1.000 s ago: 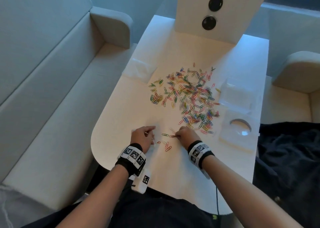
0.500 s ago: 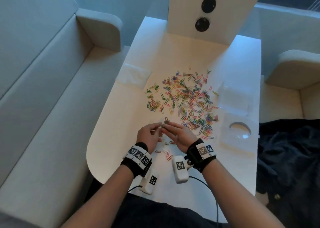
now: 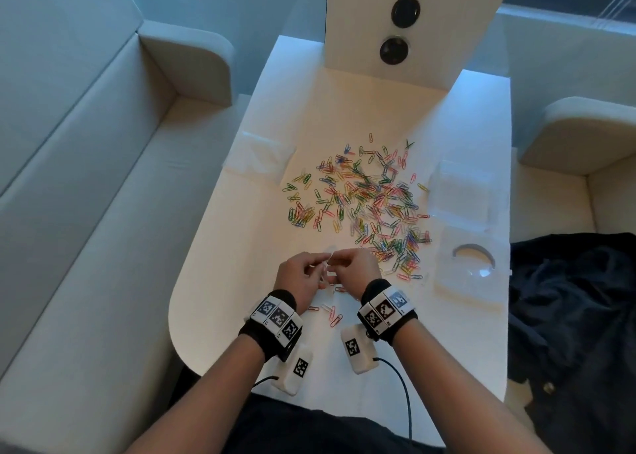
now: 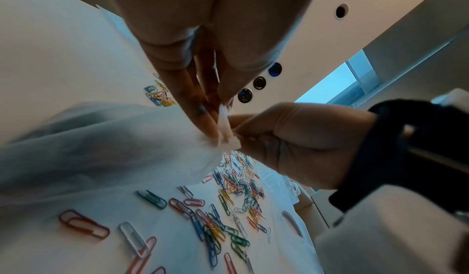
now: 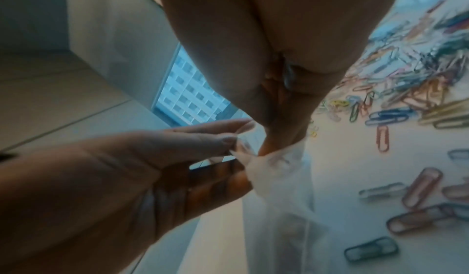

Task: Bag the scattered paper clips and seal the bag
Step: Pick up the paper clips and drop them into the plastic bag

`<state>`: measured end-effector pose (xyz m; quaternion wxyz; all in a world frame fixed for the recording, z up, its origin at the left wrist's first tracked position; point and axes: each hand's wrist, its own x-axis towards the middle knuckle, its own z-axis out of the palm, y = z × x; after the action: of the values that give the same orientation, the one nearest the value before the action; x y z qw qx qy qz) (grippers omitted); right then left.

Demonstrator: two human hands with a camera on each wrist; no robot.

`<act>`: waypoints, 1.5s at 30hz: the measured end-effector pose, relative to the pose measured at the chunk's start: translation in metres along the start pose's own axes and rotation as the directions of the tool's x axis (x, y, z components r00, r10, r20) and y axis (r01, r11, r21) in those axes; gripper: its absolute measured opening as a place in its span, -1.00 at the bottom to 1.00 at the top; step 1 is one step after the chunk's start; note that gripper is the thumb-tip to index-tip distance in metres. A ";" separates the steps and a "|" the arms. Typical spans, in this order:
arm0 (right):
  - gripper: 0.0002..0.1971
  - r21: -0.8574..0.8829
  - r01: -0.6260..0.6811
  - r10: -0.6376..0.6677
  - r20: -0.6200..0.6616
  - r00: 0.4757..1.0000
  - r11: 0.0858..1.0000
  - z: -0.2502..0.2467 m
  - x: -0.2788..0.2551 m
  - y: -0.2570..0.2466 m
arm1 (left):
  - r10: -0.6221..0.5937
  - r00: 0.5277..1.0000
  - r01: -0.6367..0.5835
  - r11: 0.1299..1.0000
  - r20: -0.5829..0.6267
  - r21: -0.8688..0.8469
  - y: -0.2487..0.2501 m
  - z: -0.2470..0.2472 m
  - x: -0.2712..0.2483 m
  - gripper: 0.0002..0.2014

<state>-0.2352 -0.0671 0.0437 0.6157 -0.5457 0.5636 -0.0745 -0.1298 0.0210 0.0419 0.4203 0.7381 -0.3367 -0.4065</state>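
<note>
Many coloured paper clips (image 3: 368, 198) lie scattered across the middle of the white table (image 3: 220, 298). A few more clips (image 3: 332, 316) lie under my hands. My left hand (image 3: 323, 260) and right hand (image 3: 335, 262) meet just above the table's near part. Both pinch the top edge of a clear plastic bag (image 4: 101, 148), which hangs down toward the table. In the left wrist view my left fingertips (image 4: 203, 110) pinch the bag's rim against the right hand (image 4: 291, 138). In the right wrist view the bag (image 5: 279, 198) is blurred, and I cannot tell what it holds.
A flat clear bag (image 3: 258, 157) lies at the table's left edge. A clear plastic box (image 3: 461, 192) and a clear tray with a round hole (image 3: 471, 271) sit on the right. A white upright panel with black buttons (image 3: 399, 16) stands behind. Dark cloth (image 3: 578, 316) covers the right seat.
One second ago both hands were low on the table, the right at the loose clips. They have since lifted and come together, and both now pinch the bag's rim.
</note>
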 end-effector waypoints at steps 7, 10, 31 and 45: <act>-0.83 -0.051 0.172 -0.176 -0.099 0.979 0.984 -0.019 -0.007 -0.003 | -0.004 0.999 0.006 0.998 -0.037 0.064 0.005 0.005 0.002 -0.73; -0.80 -0.224 0.289 -0.330 -0.174 0.928 0.931 -0.035 -0.010 0.011 | -0.105 0.991 0.114 0.988 -0.085 0.104 0.004 0.001 0.007 -0.70; -0.43 -0.690 0.186 -0.304 -0.051 0.951 0.699 -0.023 0.023 0.078 | -0.282 0.951 0.266 0.955 -0.129 -0.128 -0.016 -0.032 -0.009 -0.86; -0.87 0.469 -0.052 0.108 -0.094 0.990 0.881 -0.071 0.021 0.077 | -0.265 0.960 0.258 0.963 -0.086 -0.079 -0.011 -0.014 -0.012 -0.85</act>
<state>-0.3235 -0.0932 -0.0110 0.6969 -0.3529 0.5865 -0.2140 -0.1211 0.0401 0.0401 0.4030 0.7803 -0.2018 -0.4336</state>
